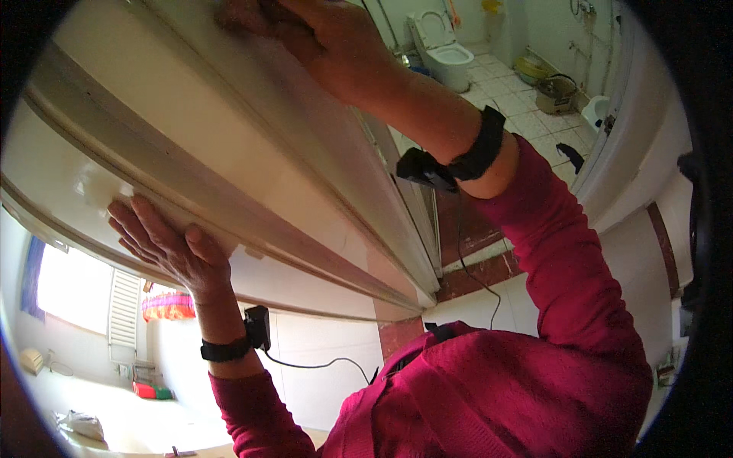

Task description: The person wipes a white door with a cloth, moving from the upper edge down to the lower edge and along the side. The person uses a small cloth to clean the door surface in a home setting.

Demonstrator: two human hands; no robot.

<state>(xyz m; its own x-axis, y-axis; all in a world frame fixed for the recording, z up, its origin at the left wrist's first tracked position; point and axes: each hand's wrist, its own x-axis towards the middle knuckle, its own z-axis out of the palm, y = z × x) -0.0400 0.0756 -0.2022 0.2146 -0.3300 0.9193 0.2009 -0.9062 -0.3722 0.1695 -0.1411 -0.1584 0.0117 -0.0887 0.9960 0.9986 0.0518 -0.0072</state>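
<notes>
A cream-coloured door with raised mouldings (229, 154) stretches across the view before me, bent by the lens. My left hand (172, 243) rests against its glossy lower-left part in the picture, fingers extended and thumb apart, holding nothing visible. At the top edge of the view, my right hand (303, 28) reaches to the door's surface with its fingers curled. Those fingers are dark, blurred and partly cut off, so whether they grip anything is unclear. Each forearm wears a black strap (481, 146) with a small device.
Past the door's edge lies a tiled bathroom with a white toilet (444, 51), a yellow basin (531, 70) and a bucket (555, 94). A dark red threshold (478, 277) crosses the floor. Thin cables (320, 365) hang from the wrist devices. A white radiator (123, 309) stands at left.
</notes>
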